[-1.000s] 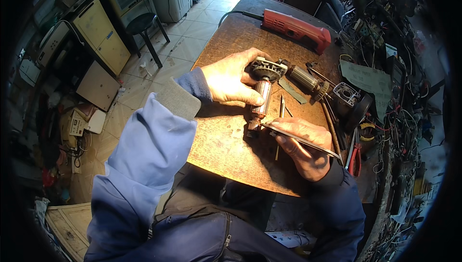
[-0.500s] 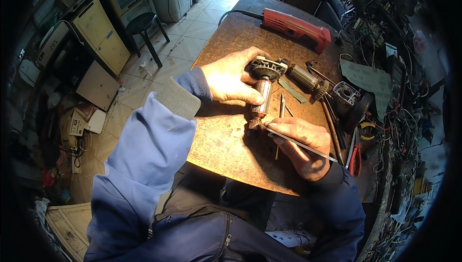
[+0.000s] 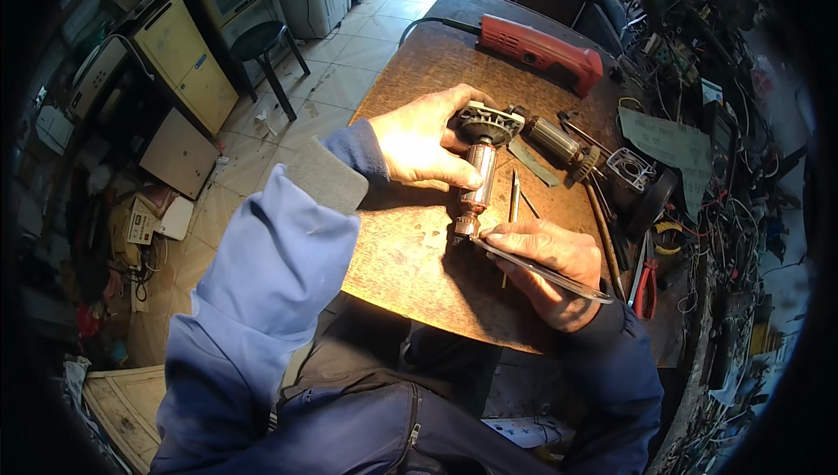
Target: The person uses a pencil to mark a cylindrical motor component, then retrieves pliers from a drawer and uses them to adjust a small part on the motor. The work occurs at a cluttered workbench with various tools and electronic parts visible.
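My left hand (image 3: 428, 143) is closed around a motor armature (image 3: 478, 174), its thumb lying along the shiny core. A fan and pale end plate (image 3: 487, 123) sit at the armature's far end. The copper commutator (image 3: 468, 225) points toward me, low over the wooden table (image 3: 401, 257). In my right hand (image 3: 550, 261) is a pair of slim metal tweezers (image 3: 563, 280), pinched between thumb and fingers. Their tip meets or nearly meets the commutator's side; the exact contact is too small to tell. The rounded back end sticks out past my palm toward the wrist.
A red power tool body (image 3: 541, 51) with a cord lies at the table's far side. Right of my hands are a second armature (image 3: 559, 143), a metal gear housing (image 3: 628, 169), red-handled pliers (image 3: 646, 287) and a sandpaper sheet (image 3: 668, 156). Tangled wires pile along the right edge.
The tweezers have turned slightly in my right hand, so their rounded back end shows more. My left hand keeps its hold on the armature, nearly still.
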`<action>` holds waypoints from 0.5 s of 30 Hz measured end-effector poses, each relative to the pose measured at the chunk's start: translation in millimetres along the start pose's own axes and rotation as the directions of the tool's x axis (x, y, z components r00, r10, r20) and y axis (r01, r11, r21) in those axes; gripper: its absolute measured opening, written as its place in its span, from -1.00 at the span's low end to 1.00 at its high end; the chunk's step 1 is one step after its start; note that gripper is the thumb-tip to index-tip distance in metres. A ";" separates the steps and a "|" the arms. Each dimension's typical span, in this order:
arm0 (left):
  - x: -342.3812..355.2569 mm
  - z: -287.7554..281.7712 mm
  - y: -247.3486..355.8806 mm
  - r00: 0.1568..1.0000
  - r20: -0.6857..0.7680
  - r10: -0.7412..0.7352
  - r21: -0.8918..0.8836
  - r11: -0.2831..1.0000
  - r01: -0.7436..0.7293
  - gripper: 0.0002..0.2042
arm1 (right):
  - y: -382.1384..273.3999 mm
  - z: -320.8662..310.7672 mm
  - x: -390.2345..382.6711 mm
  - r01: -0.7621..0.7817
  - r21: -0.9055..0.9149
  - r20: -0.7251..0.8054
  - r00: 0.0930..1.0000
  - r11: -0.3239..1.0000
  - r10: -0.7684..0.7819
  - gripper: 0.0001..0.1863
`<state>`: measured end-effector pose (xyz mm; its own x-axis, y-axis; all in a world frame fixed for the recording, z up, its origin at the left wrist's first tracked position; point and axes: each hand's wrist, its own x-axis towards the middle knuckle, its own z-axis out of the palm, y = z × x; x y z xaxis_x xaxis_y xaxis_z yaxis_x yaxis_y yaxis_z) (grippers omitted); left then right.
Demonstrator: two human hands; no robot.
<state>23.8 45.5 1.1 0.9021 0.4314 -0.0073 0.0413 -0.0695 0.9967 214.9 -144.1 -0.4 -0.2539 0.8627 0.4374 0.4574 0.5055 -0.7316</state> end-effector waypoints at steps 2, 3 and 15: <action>0.0 0.6 0.0 1.000 -0.001 -0.010 -0.013 1.000 0.010 -0.11 | 0.4 -0.6 0.1 0.025 0.004 0.011 1.000 1.000 -0.025 -0.75; 0.2 0.9 -0.1 1.000 -0.003 -0.009 -0.014 1.000 0.009 -0.11 | 2.5 0.0 0.0 0.056 0.009 0.010 0.998 0.998 -0.056 -0.75; -0.2 -0.3 0.1 1.000 -0.012 0.002 0.033 0.999 -0.002 -0.11 | 2.0 -2.7 3.0 -0.020 0.027 -0.046 0.999 0.999 0.022 -0.80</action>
<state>23.5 45.7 1.2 0.8971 0.4418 -0.0040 0.0536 -0.1000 0.9935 217.4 -140.6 0.9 -0.2049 0.8718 0.4449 0.4389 0.4881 -0.7544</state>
